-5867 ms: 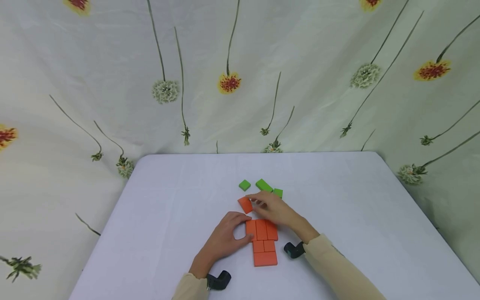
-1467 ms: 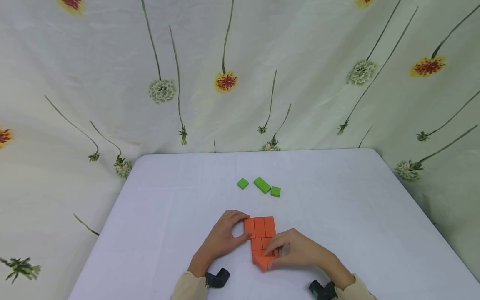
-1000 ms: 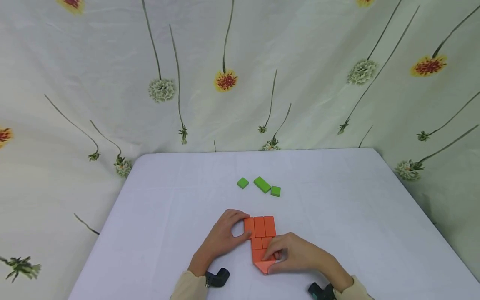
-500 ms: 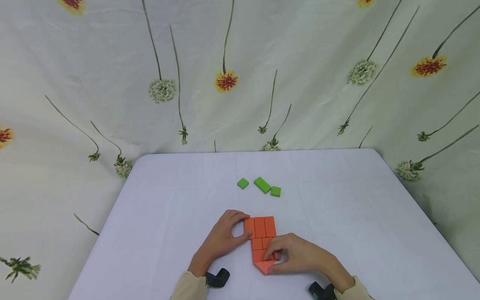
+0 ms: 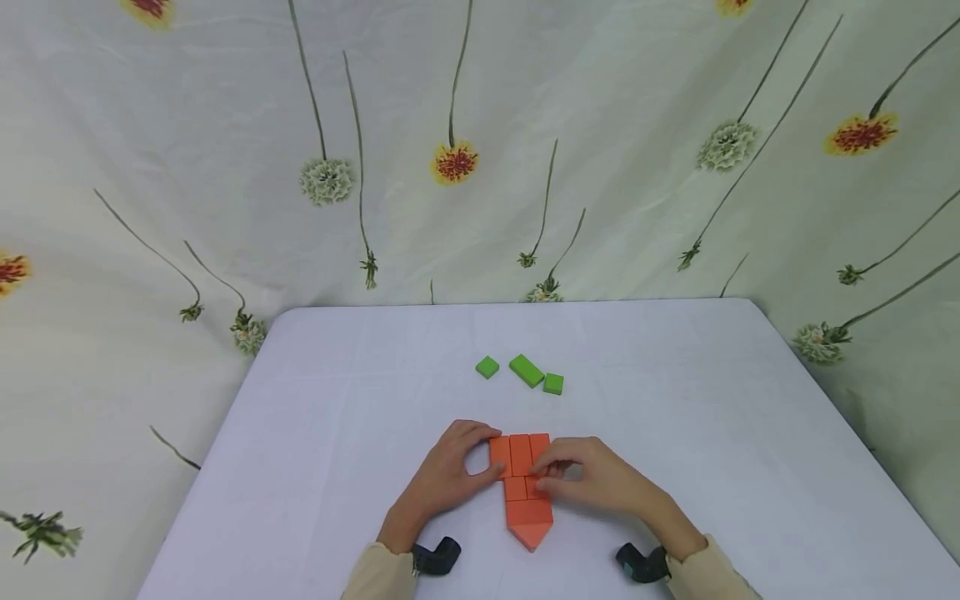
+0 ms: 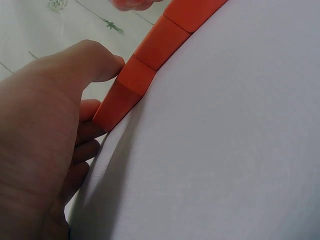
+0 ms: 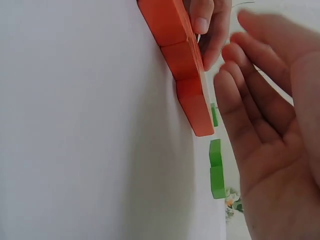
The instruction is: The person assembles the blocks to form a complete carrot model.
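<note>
Orange blocks lie edge to edge on the white table, with a triangular orange block (image 5: 531, 536) at the near end pointing toward me. My left hand (image 5: 448, 471) holds the far-left rectangular orange block (image 5: 498, 454), thumb at its near end and fingertips at its far end. The left wrist view shows that thumb on the edge of the orange row (image 6: 159, 45). Over the right side of the arrangement hovers my right hand (image 5: 600, 477), fingers loosely bent. In the right wrist view the right hand (image 7: 280, 115) has nothing between thumb and fingers.
Beyond the orange blocks lie a green square block (image 5: 487, 367), a longer green block (image 5: 527, 371) and another small green block (image 5: 553, 383). The white table (image 5: 337, 400) ends at a flower-patterned cloth (image 5: 637, 167) behind it.
My right hand brought an orange triangular block from the far side to the near end of the arrangement, released it, and has moved up away from it. My left hand has stayed in place.
</note>
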